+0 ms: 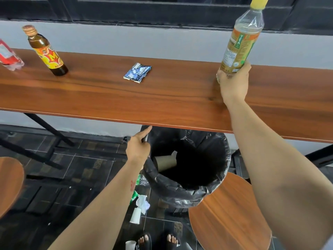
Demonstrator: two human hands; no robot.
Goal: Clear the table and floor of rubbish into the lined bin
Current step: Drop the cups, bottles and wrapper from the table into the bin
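We've got one tea bottle gripped in our right hand above the table, far right. Left hand pinches the bin liner. One brown bottle and one blue packet sit on the table; two paper cups are on the floor.

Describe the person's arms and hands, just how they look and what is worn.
Both forearms are bare; no sleeves, gloves, watch or rings visible. The left hand and right hand are uncovered. A small red marking sits on the left forearm.

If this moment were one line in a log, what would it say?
right hand: grips tea bottle above table | left hand: on bin liner rim | left on table: brown bottle, blue packet
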